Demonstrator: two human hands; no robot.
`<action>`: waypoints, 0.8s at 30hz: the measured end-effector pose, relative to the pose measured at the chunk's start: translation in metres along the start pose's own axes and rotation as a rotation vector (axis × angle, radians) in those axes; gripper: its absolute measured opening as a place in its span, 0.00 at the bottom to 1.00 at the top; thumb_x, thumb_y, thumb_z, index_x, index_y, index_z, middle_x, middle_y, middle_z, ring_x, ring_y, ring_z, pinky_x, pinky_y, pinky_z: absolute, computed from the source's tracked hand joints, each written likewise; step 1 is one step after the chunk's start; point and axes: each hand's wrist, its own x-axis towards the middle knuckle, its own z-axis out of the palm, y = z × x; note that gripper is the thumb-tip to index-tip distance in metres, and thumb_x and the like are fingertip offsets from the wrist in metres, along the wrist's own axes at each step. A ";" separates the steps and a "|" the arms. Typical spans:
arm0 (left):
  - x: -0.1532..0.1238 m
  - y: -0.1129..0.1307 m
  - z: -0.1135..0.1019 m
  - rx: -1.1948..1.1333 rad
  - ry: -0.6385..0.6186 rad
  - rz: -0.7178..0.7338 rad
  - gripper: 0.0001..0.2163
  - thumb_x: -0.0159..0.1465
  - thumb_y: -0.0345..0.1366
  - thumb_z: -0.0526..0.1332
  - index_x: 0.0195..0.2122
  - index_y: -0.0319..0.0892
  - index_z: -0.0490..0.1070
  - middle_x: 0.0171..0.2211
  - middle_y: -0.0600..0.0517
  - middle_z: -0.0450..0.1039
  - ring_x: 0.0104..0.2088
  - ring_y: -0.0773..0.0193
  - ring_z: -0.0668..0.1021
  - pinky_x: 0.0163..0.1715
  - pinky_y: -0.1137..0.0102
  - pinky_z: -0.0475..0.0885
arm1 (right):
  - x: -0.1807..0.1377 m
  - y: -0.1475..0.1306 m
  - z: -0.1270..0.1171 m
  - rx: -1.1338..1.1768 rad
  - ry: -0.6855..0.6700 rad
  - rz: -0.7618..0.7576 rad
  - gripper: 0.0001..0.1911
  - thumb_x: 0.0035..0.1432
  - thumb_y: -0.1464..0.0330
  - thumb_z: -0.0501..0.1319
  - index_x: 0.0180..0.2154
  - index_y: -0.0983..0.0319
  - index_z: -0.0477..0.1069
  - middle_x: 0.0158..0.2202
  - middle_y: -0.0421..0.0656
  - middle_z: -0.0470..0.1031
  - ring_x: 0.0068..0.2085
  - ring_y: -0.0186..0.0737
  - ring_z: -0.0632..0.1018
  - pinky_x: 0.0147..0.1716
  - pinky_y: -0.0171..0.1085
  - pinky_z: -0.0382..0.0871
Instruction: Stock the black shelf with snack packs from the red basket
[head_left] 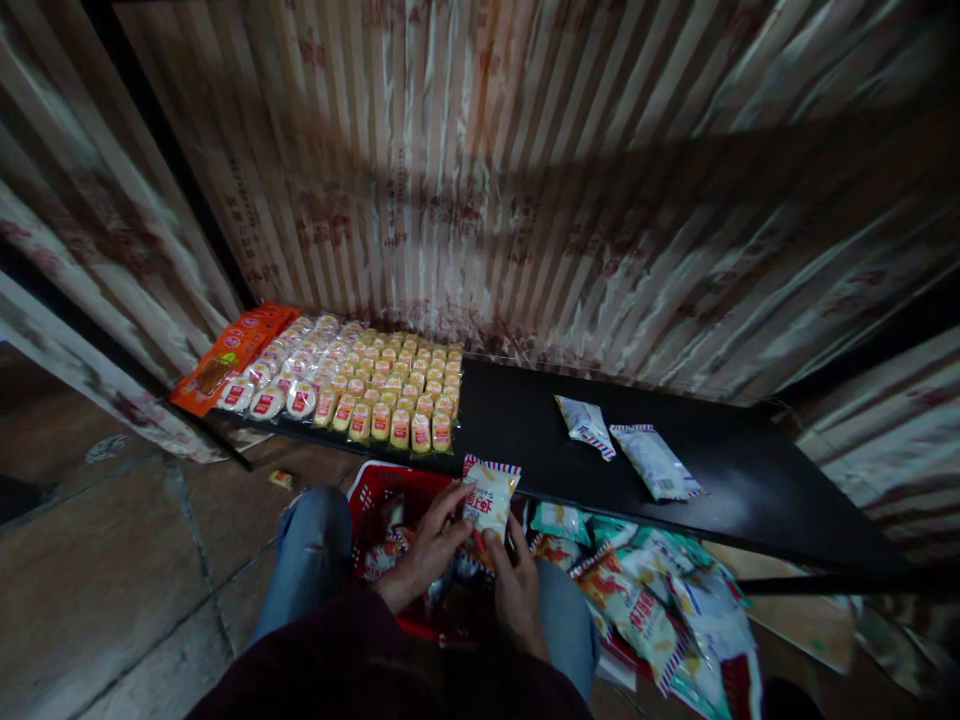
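My left hand (427,548) and my right hand (516,580) both grip a white snack packet (489,497) with a red and blue striped top edge, held upright over a red plastic basket (375,485) between my knees. Fingers of both hands are curled round the packet's lower edges. The basket holds more packets. In front of me runs a low black shelf (517,420). On its left part lie neat rows of small yellow packets (397,385) and round white packets (277,385).
Two white packets (585,420) (656,460) lie loose on the shelf's right part. Orange packs (225,355) sit at the shelf's far left. A heap of colourful snack bags (645,590) lies on the floor right of my knee. Corrugated sheet walls stand behind.
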 end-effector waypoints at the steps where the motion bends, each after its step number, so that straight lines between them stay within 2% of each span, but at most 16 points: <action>1: 0.005 0.002 0.002 0.035 0.000 0.020 0.23 0.59 0.40 0.60 0.56 0.44 0.69 0.63 0.47 0.61 0.64 0.54 0.62 0.64 0.60 0.56 | 0.005 -0.001 -0.001 0.016 -0.004 0.005 0.27 0.53 0.52 0.62 0.55 0.47 0.67 0.59 0.41 0.69 0.59 0.51 0.70 0.57 0.52 0.64; 4: 0.022 0.006 0.008 0.141 0.014 0.059 0.24 0.59 0.36 0.59 0.58 0.43 0.67 0.65 0.45 0.56 0.65 0.55 0.59 0.64 0.60 0.55 | 0.023 -0.006 -0.002 0.033 0.017 0.007 0.26 0.55 0.54 0.61 0.56 0.43 0.66 0.59 0.40 0.69 0.59 0.50 0.71 0.55 0.51 0.66; 6: 0.037 0.009 0.014 0.216 0.035 0.074 0.24 0.59 0.33 0.58 0.59 0.42 0.66 0.67 0.45 0.52 0.66 0.55 0.58 0.64 0.60 0.56 | 0.037 -0.013 0.000 0.054 0.036 0.003 0.29 0.55 0.54 0.60 0.59 0.43 0.61 0.59 0.40 0.69 0.57 0.49 0.72 0.53 0.49 0.68; 10: 0.071 0.014 0.024 0.317 0.053 0.106 0.25 0.58 0.29 0.56 0.59 0.43 0.66 0.68 0.47 0.49 0.65 0.56 0.59 0.63 0.62 0.58 | 0.071 -0.030 0.010 0.061 0.070 0.012 0.39 0.55 0.51 0.58 0.65 0.51 0.51 0.61 0.43 0.67 0.57 0.49 0.72 0.53 0.47 0.69; 15: 0.111 0.020 0.030 0.374 0.120 0.146 0.23 0.60 0.31 0.56 0.58 0.42 0.68 0.68 0.46 0.50 0.66 0.54 0.57 0.65 0.60 0.53 | 0.114 -0.040 0.021 0.022 0.059 -0.034 0.43 0.52 0.49 0.60 0.65 0.58 0.53 0.60 0.46 0.68 0.56 0.49 0.72 0.53 0.44 0.68; 24: 0.156 0.017 0.036 0.433 0.179 0.133 0.21 0.61 0.33 0.55 0.56 0.43 0.69 0.67 0.48 0.52 0.65 0.52 0.59 0.66 0.59 0.52 | 0.166 -0.028 0.029 -0.016 0.115 -0.027 0.46 0.49 0.46 0.60 0.64 0.63 0.56 0.54 0.51 0.73 0.52 0.51 0.75 0.51 0.46 0.69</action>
